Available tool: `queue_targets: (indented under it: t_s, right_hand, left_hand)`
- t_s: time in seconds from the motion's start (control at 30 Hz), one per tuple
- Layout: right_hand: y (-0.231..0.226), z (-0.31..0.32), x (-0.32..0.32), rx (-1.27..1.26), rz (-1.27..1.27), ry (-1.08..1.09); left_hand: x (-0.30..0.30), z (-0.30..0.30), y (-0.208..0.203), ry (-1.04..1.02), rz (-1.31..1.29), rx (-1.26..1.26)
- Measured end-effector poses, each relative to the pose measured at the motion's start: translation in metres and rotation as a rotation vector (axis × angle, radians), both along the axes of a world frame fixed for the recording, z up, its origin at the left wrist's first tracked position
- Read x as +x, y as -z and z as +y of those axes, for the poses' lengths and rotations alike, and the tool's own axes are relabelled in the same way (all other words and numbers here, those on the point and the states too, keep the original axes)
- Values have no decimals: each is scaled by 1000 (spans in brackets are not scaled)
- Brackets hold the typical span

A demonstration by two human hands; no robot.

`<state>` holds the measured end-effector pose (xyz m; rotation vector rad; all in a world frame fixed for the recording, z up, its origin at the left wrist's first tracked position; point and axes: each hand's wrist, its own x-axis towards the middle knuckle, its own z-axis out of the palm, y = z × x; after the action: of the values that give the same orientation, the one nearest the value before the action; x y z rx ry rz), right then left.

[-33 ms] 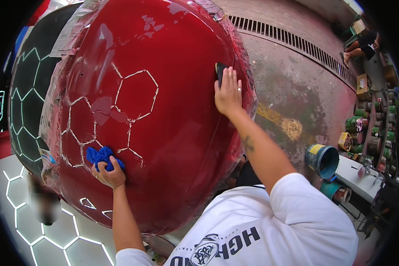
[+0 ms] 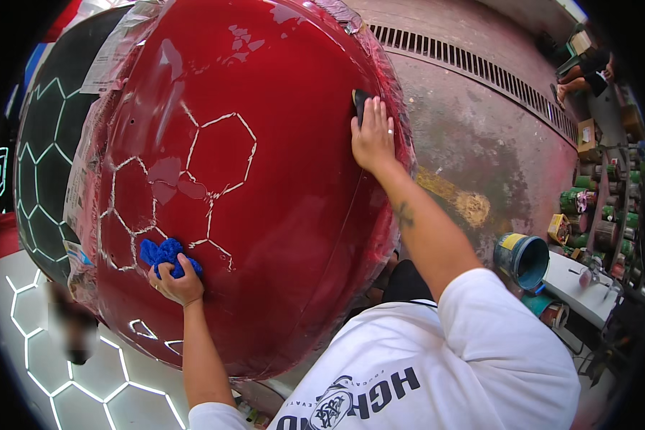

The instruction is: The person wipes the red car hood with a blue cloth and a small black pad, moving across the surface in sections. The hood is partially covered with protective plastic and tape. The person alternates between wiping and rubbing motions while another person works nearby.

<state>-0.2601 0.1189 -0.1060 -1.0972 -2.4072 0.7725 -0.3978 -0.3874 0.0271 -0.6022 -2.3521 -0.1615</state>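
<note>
A glossy red car panel [image 2: 294, 172] lies in front of me, wet in patches, its edges masked with paper and plastic film. My right hand [image 2: 374, 137] rests flat near the panel's right edge, fingers pressing a dark sanding pad [image 2: 360, 104] against the paint. Only the pad's far end shows past the fingers; the rest is under the hand. On the panel's lower left, my left hand [image 2: 177, 281] is closed around a bunched blue cloth [image 2: 163, 252], which touches the surface.
Masking paper [image 2: 86, 168] borders a dark windshield [image 2: 46, 150] on the left. A floor grate [image 2: 473, 68] crosses the far right. A blue bucket [image 2: 523, 261], a white bench [image 2: 577, 287] and several paint cans [image 2: 605, 233] stand at right. Another person's legs [image 2: 573, 82] show beyond.
My right hand has slid slightly forward and to the right with the sanding pad. My left hand and the cloth have stayed in place.
</note>
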Motion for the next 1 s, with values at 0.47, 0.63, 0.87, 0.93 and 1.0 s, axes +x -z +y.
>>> queue_targets:
  t_s: [0.47,0.63,0.87,0.93,1.0]
  right_hand:
    - [-4,41,-10,-116,8,-42]
    - [-9,-42,34,-131,-118,-158]
    - [-30,108,-19,-102,83,-78]
    - [-47,110,-13,-101,85,-158]
    - [-20,122,-25,79,233,-200]
  left_hand:
    - [-6,16,8,-51,-8,17]
    - [0,4,6,-76,-17,15]
    - [-7,2,12,-42,22,-1]
    - [0,0,8,-87,-13,8]
    - [-4,8,8,-65,-8,23]
